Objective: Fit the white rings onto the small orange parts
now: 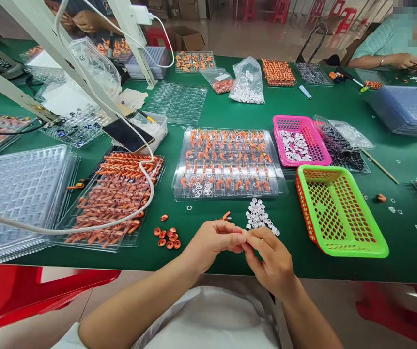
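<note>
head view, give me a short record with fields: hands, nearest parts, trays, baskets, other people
hands: left hand and right hand meet fingertip to fingertip at the table edge; anything pinched is too small to tell
nearest parts: white rings pile; orange caps
trays: clear compartment tray part filled; tray of orange pieces under a white cable
baskets: green basket; pink basket holding white parts
other people: co-worker's arm far right

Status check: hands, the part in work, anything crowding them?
Left hand and right hand pinched together, fingertips meeting; any part between them hidden. White rings piled just ahead. Orange caps left. Green basket right, apart.
</note>
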Tool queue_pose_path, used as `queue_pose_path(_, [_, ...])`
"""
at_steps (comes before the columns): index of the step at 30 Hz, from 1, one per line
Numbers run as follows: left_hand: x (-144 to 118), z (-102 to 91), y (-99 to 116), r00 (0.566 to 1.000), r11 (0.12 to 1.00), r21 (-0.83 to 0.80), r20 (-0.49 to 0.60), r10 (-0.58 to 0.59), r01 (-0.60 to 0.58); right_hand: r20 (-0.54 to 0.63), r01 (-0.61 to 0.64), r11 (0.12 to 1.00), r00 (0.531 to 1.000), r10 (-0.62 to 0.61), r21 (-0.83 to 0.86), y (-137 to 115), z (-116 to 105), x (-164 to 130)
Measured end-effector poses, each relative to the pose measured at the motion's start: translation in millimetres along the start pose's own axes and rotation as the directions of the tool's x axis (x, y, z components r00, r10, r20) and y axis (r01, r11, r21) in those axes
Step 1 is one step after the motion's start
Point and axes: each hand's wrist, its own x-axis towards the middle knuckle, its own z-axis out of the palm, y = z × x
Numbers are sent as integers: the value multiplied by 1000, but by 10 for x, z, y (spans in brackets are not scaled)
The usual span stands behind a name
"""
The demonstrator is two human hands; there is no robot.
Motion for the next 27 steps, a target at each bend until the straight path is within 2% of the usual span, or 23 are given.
queue_pose_path(3, [-20,25,20,1000,1000,-18,-21,-18,18,5,-20,1000,1000,20,22,2,-4,5])
queue_pose_path(9, [-16,36,-13,1000,996,-90,5,-25,26,12,-66,995,998,65,75,-31,-51,39])
queue_pose_path(18, [-18,81,3,1000,990,-142,13,-14,15,27,-210,942,977,211,261,0,-61,30])
queue_pose_path(20, [-35,101,-8,1000,992,-124,4,-25,26,-3,-224,933,972,234,281,-46,-64,45])
queue_pose_path(25, [79,18,-141,991,1000,-10,-136,-9,8,-67,-247,902,955,288,355,-87,4,108])
queue_pose_path(27, [167,-31,-189,992,998,54,-116,38,-31,-121,-250,889,941,317,384,-38,37,122])
